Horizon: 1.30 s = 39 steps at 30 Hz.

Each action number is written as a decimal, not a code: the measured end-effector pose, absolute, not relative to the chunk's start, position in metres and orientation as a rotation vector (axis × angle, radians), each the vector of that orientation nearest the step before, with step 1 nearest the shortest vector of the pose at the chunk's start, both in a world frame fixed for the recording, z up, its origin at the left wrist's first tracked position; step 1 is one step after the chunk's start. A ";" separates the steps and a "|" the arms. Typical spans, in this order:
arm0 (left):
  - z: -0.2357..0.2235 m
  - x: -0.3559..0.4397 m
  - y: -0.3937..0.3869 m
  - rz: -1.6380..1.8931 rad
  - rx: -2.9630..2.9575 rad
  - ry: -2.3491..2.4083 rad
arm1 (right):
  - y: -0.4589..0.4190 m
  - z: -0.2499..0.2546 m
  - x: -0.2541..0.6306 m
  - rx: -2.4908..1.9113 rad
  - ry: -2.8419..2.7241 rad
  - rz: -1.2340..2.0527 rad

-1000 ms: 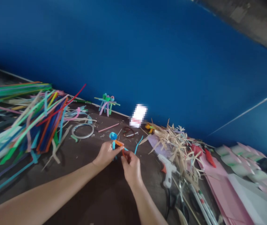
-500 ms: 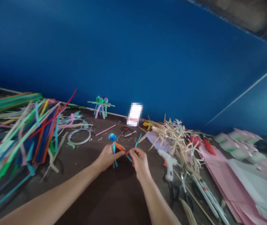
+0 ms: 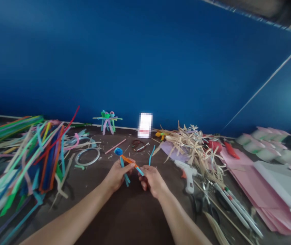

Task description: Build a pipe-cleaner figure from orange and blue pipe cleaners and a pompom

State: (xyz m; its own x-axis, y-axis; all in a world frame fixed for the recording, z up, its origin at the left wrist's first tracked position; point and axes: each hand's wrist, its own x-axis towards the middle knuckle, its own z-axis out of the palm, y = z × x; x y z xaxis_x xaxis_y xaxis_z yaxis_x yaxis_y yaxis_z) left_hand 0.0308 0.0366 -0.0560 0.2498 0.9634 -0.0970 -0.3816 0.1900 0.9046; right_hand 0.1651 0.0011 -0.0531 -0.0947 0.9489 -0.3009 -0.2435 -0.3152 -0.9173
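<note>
My left hand (image 3: 118,175) pinches a small pipe-cleaner figure (image 3: 118,151) with a coiled blue head and light-blue legs hanging below the fingers. Orange pipe cleaner covers the part that runs from under the head toward the right. At the end of that part, a light-blue tip sticks out, and my right hand (image 3: 153,178) has its fingers closed at it. How the right fingertips grip is partly hidden. A separate-looking light-blue strand (image 3: 151,153) rises just behind the right hand; whether it joins the figure cannot be seen.
Loose pipe cleaners (image 3: 45,153) pile up at left, beside a silvery ring (image 3: 87,156). Finished-looking figures (image 3: 107,120) stand at the back near a bright pixelated rectangle (image 3: 145,125). At right lie a glue gun (image 3: 188,173), scissors (image 3: 206,197), straw-coloured strips (image 3: 188,143) and pink sheets (image 3: 247,190).
The figure has tilted, its head shifting left. My right hand has turned and moved slightly down, and the light-blue tip beyond the orange now shows. The camera view has shifted a little.
</note>
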 end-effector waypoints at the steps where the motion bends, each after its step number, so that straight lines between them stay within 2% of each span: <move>1: -0.057 0.031 0.037 1.119 0.883 0.821 | 0.000 -0.054 0.164 -1.218 -0.935 1.579; 7: -0.059 0.033 0.036 1.251 0.967 0.948 | -0.004 -0.056 0.156 -1.234 -1.114 1.473; 16: -0.053 0.032 0.033 1.306 1.206 1.117 | -0.003 -0.050 0.158 -1.187 -1.070 1.529; 26: -0.058 0.035 0.034 1.206 0.984 0.935 | -0.003 -0.051 0.154 -1.110 -0.864 1.580; 34: -0.046 0.034 0.026 1.222 1.471 1.113 | -0.008 -0.052 0.152 -1.030 -0.899 1.755; 37: -0.047 0.031 0.026 1.251 1.595 1.156 | -0.010 -0.051 0.151 -1.102 -1.015 1.640; 39: -0.050 0.030 0.028 1.260 1.650 1.158 | -0.011 -0.050 0.152 -1.224 -1.189 1.436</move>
State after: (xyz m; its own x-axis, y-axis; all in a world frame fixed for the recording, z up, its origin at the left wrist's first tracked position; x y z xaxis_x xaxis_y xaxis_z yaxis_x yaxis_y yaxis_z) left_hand 0.0300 0.0280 -0.0500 0.1075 0.9490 0.2963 0.2150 -0.3132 0.9250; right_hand 0.1517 -0.0106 -0.0503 -0.1274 0.9807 -0.1485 -0.0371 -0.1543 -0.9873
